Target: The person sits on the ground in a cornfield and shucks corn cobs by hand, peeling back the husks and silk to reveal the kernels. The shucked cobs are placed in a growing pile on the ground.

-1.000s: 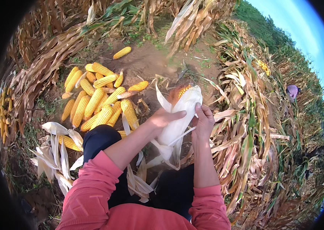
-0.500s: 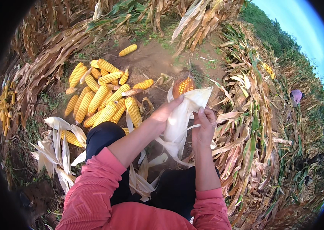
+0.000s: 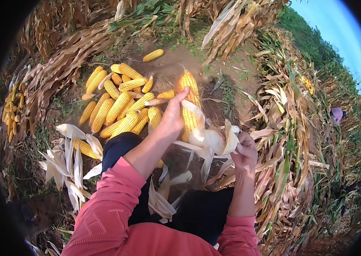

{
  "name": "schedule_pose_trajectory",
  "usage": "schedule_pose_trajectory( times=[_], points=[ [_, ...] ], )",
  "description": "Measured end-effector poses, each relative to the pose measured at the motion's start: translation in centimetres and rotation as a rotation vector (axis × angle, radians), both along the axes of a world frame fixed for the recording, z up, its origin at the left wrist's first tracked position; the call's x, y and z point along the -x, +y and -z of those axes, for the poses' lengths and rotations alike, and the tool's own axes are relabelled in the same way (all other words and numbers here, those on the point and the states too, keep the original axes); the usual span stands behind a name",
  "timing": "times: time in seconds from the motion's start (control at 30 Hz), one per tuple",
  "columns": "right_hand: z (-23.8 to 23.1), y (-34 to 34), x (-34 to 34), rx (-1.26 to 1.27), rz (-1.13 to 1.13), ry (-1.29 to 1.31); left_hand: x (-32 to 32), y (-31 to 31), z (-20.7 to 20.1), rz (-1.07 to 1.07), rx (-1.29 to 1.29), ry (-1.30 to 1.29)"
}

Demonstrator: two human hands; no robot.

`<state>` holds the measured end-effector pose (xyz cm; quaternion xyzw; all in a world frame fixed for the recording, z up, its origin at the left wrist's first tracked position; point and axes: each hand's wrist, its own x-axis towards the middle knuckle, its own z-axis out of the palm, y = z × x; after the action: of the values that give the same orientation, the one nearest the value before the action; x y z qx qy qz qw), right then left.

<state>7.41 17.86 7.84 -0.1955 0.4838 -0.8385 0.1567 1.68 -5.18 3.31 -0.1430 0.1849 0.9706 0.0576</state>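
Observation:
My left hand (image 3: 172, 114) grips an ear of corn (image 3: 190, 91) by its left side, thumb toward the yellow kernels. The ear stands nearly upright with most of its kernels bare. Pale husk (image 3: 208, 138) hangs from its lower end and stretches to the right. My right hand (image 3: 245, 151) is closed on the far end of that husk, fingers pinched together. Left of the ear lies a heap of husked corn ears (image 3: 116, 106) on the soil, partly hidden by my left forearm and knee.
Loose dry husks (image 3: 67, 162) lie by my left knee, and more (image 3: 161, 202) between my legs. A single ear (image 3: 153, 55) rests beyond the heap. Another corn pile (image 3: 13, 109) is at far left. Dry stalks (image 3: 274, 170) cover the ground at right.
My right hand has pulled the husk down and to the right, away from the ear. Kernels that were mostly covered now show along its length. The camera view has shifted slightly.

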Motion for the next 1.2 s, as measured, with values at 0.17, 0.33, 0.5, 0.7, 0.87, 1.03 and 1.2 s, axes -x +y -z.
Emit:
schedule_pose_trajectory(
  times=[0.17,0.33,0.5,0.7,0.87,1.03,1.2],
  points=[
    [-0.9,2.0,-1.4,-0.532,-0.215,-0.045,1.1,-3.3,-1.0,-0.238,-0.094,0.024],
    [2.3,1.0,-0.7,-1.131,-0.251,0.046,-0.6,-1.8,-2.5,-0.168,0.125,0.075],
    [2.5,0.5,0.5,-0.834,0.418,0.102,-0.9,0.3,-2.0,-0.199,0.436,0.22],
    [-0.2,-1.3,1.0,-0.49,0.47,0.022,-2.1,3.4,-1.7,-0.096,0.986,0.524],
    [-0.4,-1.4,1.7,-0.247,0.282,-0.034,-3.6,5.2,-1.0,0.011,1.347,0.61],
    [0.7,-1.9,1.1,-0.367,0.175,-0.005,-3.7,6.4,0.6,0.099,1.255,0.573],
    [0.4,0.9,2.2,-0.144,0.215,-0.148,-3.5,6.0,0.1,0.32,0.936,0.637]
  ],
)
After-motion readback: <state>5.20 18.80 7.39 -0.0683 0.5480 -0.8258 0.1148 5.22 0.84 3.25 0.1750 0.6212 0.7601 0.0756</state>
